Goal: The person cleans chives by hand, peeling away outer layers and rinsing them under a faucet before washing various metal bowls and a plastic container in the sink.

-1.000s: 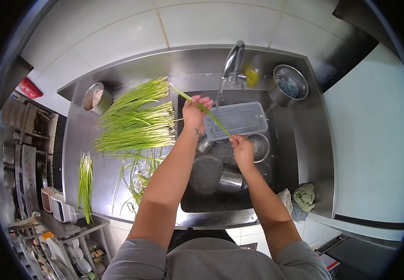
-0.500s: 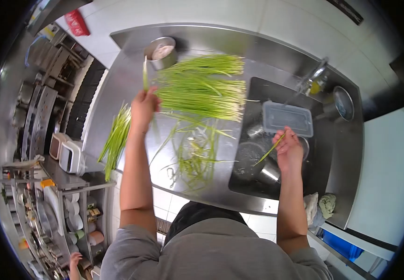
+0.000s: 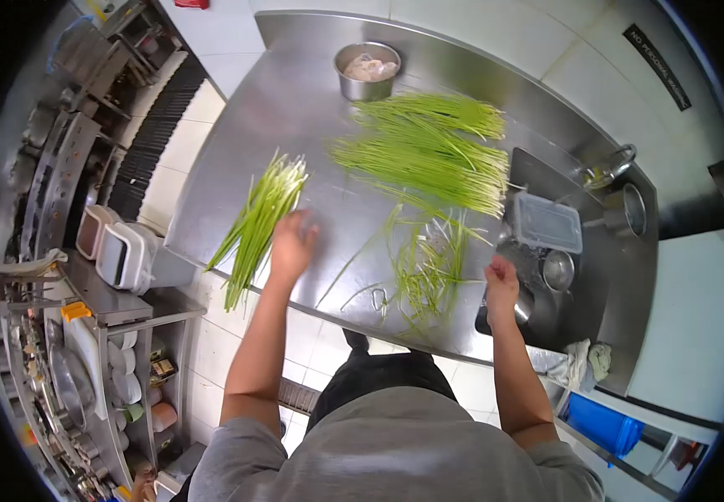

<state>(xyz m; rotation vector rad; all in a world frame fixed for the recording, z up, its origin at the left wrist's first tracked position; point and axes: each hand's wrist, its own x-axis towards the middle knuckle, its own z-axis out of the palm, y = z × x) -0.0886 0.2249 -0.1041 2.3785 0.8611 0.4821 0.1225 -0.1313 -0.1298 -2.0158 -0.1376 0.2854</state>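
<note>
A small bundle of chive-like green stalks with pale ends [image 3: 257, 224] lies at the left of the steel counter, its green tips hanging past the front edge. My left hand [image 3: 293, 244] is right beside that bundle, fingers apart, with no stalk visible in it. A larger spread of the same stalks [image 3: 433, 155] covers the counter's middle, pale ends toward the sink. In front of it is a loose heap of thin trimmings [image 3: 430, 272]. My right hand [image 3: 502, 284] is over the sink's near left edge, fingers curled together; whatever they may hold is hidden.
A metal pot [image 3: 368, 74] with pale contents stands at the back. The sink [image 3: 583, 309] on the right holds a clear plastic container [image 3: 548, 222] and a round metal bowl [image 3: 558, 270]. Cloths [image 3: 579, 364] lie at its front corner. A shelf with bowls [image 3: 132, 389] stands left.
My left hand has come down toward the left bundle, and the stalk it held upright is gone from it. My right hand has moved nearer the trimmings; its short green piece no longer shows.
</note>
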